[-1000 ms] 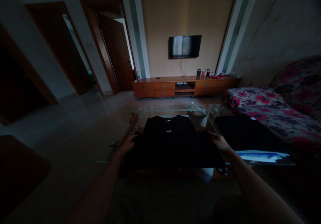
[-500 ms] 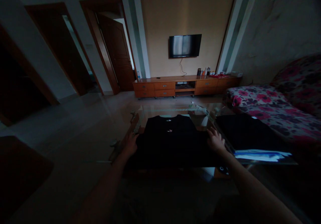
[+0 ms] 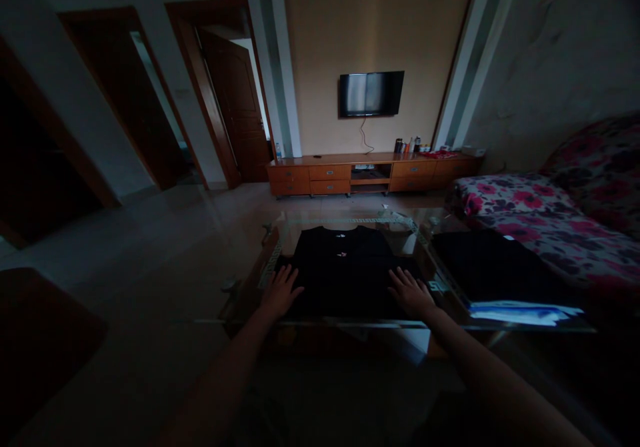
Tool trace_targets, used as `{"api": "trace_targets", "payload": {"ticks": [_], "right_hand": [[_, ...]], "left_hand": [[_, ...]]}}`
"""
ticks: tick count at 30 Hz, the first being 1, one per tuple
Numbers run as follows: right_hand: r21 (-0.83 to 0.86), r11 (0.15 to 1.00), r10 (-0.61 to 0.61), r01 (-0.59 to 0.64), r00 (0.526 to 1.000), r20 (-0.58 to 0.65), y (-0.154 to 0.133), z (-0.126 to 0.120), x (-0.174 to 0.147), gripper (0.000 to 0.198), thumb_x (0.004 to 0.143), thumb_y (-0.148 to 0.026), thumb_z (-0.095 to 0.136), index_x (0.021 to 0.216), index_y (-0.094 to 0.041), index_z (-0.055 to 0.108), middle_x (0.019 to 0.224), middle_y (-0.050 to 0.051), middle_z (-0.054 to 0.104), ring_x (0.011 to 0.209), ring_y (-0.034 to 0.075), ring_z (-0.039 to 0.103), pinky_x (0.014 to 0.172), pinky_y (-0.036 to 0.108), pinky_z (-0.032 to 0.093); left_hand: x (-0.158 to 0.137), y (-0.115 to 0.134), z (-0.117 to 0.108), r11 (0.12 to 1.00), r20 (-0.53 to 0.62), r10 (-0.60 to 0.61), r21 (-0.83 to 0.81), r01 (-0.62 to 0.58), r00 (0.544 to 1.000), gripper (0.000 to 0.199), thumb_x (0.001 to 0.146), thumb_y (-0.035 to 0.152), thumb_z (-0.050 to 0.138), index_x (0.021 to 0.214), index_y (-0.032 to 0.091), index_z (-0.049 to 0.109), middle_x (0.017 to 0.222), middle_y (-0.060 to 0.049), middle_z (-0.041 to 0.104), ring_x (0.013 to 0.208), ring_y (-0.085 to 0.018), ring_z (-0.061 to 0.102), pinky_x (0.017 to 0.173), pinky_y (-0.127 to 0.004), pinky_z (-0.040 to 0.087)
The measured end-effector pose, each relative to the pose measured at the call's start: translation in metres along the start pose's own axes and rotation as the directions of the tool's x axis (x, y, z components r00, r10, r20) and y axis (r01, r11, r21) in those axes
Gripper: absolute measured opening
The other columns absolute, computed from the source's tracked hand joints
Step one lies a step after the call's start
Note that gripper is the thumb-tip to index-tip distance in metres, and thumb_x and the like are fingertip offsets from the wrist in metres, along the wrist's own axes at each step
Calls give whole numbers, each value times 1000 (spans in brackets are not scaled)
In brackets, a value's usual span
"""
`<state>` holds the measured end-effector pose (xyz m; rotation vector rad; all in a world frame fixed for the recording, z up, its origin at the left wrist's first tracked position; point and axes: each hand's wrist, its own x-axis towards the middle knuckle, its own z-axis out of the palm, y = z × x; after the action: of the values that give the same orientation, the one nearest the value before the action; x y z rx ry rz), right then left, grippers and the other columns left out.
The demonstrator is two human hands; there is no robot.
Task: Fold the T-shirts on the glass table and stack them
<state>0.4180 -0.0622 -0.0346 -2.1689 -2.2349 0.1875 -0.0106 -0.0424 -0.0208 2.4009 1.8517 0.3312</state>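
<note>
A black T-shirt (image 3: 345,280) lies spread on the glass coffee table (image 3: 280,237), its neckline toward the far side and a small pale print below the collar. On its left part my left hand (image 3: 281,292) rests flat with fingers spread. My right hand (image 3: 411,291) lies on the right part of the shirt, palm down, fingers apart. Neither hand grips the cloth. The shirt's lower edge sits close to the table's near edge; its dark folds are hard to make out.
To the right on the table is a stack of folded clothes (image 3: 500,270), black on top with white and blue layers below. A floral sofa (image 3: 530,197) stands beyond it. Against the far wall are a wooden TV cabinet (image 3: 330,179) and a television (image 3: 371,93).
Both hands have let go of the shirt's sides and moved inward, now flat on top of it. The shirt's near edge has drawn back onto the table, baring the glass edge.
</note>
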Motion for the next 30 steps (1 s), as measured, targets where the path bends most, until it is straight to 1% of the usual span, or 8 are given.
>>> {"api": "trace_targets", "payload": {"ticks": [4, 9, 13, 16, 19, 21, 25, 30], "right_hand": [[42, 997, 59, -59, 998, -1, -15, -2, 1, 67, 102, -54, 29, 161, -21, 30, 170, 11, 17, 154, 36, 17, 118, 63, 22], [69, 995, 70, -73, 996, 48, -25, 5, 1, 69, 102, -55, 28, 164, -27, 18, 171, 6, 13, 157, 34, 8, 119, 64, 15], [92, 989, 121, -120, 993, -4, -57, 2, 7, 72, 102, -54, 26, 162, -13, 27, 170, 14, 15, 156, 36, 10, 121, 60, 12], [149, 988, -33, 43, 997, -68, -103, -3, 9, 73, 103, -55, 22, 161, -11, 30, 169, 14, 18, 156, 32, 14, 124, 52, 11], [177, 953, -226, 245, 967, -119, -144, -1, 6, 69, 104, -49, 19, 161, -13, 31, 168, 12, 22, 156, 27, 17, 125, 47, 11], [174, 943, -269, 285, 957, -111, -158, 5, 4, 66, 104, -44, 18, 160, -14, 33, 168, 11, 23, 156, 26, 18, 125, 47, 11], [163, 949, -267, 270, 963, -38, -157, 15, 2, 68, 104, -46, 16, 161, -13, 32, 168, 12, 20, 156, 28, 15, 125, 50, 11], [150, 954, -256, 259, 966, -34, -134, 17, 1, 77, 102, -60, 19, 163, -14, 23, 170, 11, 12, 157, 28, 8, 126, 48, 6]], "left_hand": [[-1, 13, 3, 997, 15, 61, -47, -60, 998, 54, 104, 49, 34, 150, 24, 50, 163, -8, 38, 153, -26, 29, 125, -45, 15], [-7, 18, 7, 997, 94, 58, -47, -54, 994, 57, 104, 48, 33, 156, 26, 40, 167, -7, 29, 155, -27, 23, 125, -50, 15], [-5, 44, 8, 997, 69, 77, 20, -78, 995, 64, 104, 54, 30, 155, 18, 43, 166, -12, 30, 155, -28, 22, 125, -50, 15], [-1, 78, 18, 977, 46, 210, 26, -212, 977, 63, 105, 49, 25, 158, 18, 37, 166, -10, 30, 155, -25, 24, 126, -46, 18], [0, 104, 33, 944, 55, 320, 59, -323, 946, 61, 103, 39, 29, 160, 19, 33, 165, -11, 32, 155, -25, 23, 126, -47, 18], [0, 111, 41, 936, 101, 334, 83, -343, 937, 62, 101, 36, 32, 160, 18, 32, 165, -13, 30, 155, -28, 21, 125, -50, 18], [-2, 110, 47, 947, 150, 298, 82, -312, 943, 65, 101, 39, 29, 162, 17, 24, 169, -10, 20, 157, -27, 14, 125, -50, 19], [-5, 95, 35, 974, 133, 223, 20, -227, 966, 72, 102, 56, 24, 163, 16, 23, 169, -9, 18, 157, -25, 14, 126, -45, 17]]}}
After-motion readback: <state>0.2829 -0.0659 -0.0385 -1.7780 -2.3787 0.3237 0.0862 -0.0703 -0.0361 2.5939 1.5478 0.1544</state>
